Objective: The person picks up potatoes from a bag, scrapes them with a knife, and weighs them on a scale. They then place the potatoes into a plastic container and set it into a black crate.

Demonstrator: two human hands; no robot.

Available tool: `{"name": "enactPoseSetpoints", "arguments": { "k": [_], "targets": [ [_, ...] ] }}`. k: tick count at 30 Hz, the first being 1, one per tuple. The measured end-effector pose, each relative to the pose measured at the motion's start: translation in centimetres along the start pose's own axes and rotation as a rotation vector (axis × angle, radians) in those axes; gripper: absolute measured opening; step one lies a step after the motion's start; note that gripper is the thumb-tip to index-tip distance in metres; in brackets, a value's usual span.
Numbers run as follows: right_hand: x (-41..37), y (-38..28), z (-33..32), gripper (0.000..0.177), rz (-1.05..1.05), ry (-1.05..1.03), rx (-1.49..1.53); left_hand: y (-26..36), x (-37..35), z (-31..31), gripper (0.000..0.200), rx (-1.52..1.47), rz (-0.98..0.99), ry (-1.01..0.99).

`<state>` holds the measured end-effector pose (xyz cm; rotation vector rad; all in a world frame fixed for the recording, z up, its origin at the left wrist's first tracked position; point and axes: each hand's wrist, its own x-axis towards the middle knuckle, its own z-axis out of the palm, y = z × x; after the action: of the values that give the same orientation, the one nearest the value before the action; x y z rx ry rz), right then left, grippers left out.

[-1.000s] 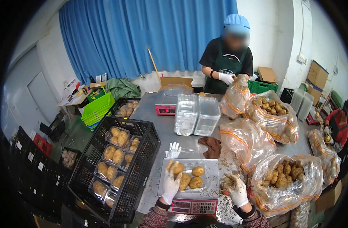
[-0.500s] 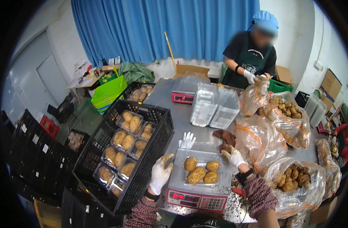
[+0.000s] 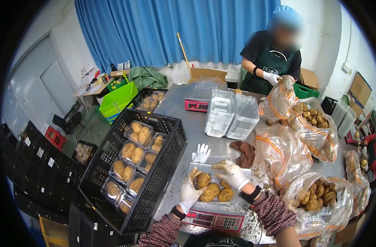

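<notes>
Several potatoes (image 3: 210, 192) lie in a clear plastic tray (image 3: 217, 202) on the platform of a digital scale (image 3: 214, 220) with a red front. My left hand (image 3: 189, 192), in a white glove, is at the tray's left side, its thumb and fingers curved around the upper left potato (image 3: 203, 180). Over the tray's upper right my gloved right hand (image 3: 233, 175) stretches its fingers leftward, partly covering another potato (image 3: 224, 184). A spare white glove (image 3: 201, 153) and a brown cloth (image 3: 244, 154) lie just behind the scale.
A black crate (image 3: 165, 185) holding packed potato trays (image 3: 132, 152) stands left. Stacked clear containers (image 3: 231, 113) sit behind the scale. Bags of potatoes (image 3: 319, 195) line the right side. Across the table (image 3: 175, 105) a person (image 3: 272, 61) handles a plastic bag (image 3: 280, 101).
Both my hands have moved inward from the scale's sides to the potatoes in the tray. The person opposite has shifted their hands on the bag.
</notes>
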<state>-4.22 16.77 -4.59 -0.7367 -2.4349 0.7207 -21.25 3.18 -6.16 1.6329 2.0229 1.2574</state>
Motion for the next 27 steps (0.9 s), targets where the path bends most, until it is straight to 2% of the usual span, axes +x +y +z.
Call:
{"name": "enactPoseSetpoints", "arguments": {
  "k": [3,7,9,10,12,13,15,17,18,19,21,22,23,24,25,27],
  "targets": [
    [0.5,-1.4,1.5,0.03,-0.006,-0.064,0.044,-0.2,-0.2,0.2,0.071,-0.078,-0.056,0.003],
    [1.7,0.0,3.9,0.027,0.1,-0.044,0.091,-0.9,-0.5,0.5,0.068,0.011,0.0,-0.006],
    [2.0,-1.2,3.5,0.03,0.122,-0.013,-0.136,-1.4,-0.4,0.8,0.068,0.061,-0.063,-0.037],
    [1.8,-1.3,3.1,0.03,0.122,-0.011,-0.139,-1.6,-0.5,0.9,0.068,0.059,-0.06,-0.037],
    [1.3,-1.3,2.2,0.033,-0.012,-0.239,-0.247,-0.9,-0.3,0.0,0.063,0.052,0.028,-0.068],
    [0.9,-1.2,1.3,0.033,-0.016,-0.239,-0.248,-0.8,-0.2,-0.2,0.063,0.052,0.029,-0.064],
    [-0.3,-0.8,-1.0,0.035,-0.017,-0.418,-0.2,-0.7,-0.1,-0.5,0.061,0.071,0.055,-0.101],
    [0.2,0.0,-3.7,0.044,0.309,-0.312,-0.273,-0.7,0.3,-0.8,0.059,0.106,0.118,-0.126],
    [0.2,2.3,-3.7,0.05,0.354,-0.211,-0.318,-0.6,0.6,-0.8,0.057,0.144,0.184,-0.157],
    [0.5,3.2,-4.2,0.047,0.447,-0.214,-0.268,-0.1,1.0,-0.9,0.057,0.139,0.191,-0.157],
    [0.0,5.2,-3.2,0.046,0.453,-0.117,-0.344,1.0,1.5,-1.3,0.052,0.445,0.253,-0.335],
    [-0.1,6.3,-2.1,0.046,0.46,-0.109,-0.343,1.0,1.6,-1.0,0.052,0.445,0.262,-0.339],
    [-0.2,7.7,-0.6,0.05,0.522,-0.126,-0.202,1.0,1.8,-0.4,0.053,0.566,0.283,-0.416],
    [-0.2,9.0,0.8,0.067,0.577,-0.143,-0.061,1.0,1.9,0.0,0.054,0.688,0.301,-0.488],
    [-0.4,10.4,2.2,0.067,0.575,-0.135,-0.061,1.0,1.9,0.0,0.054,0.693,0.308,-0.485],
    [0.0,10.6,2.9,0.093,0.627,0.121,0.923,1.0,1.8,-0.2,0.056,0.597,0.293,-0.478]
  ]
}}
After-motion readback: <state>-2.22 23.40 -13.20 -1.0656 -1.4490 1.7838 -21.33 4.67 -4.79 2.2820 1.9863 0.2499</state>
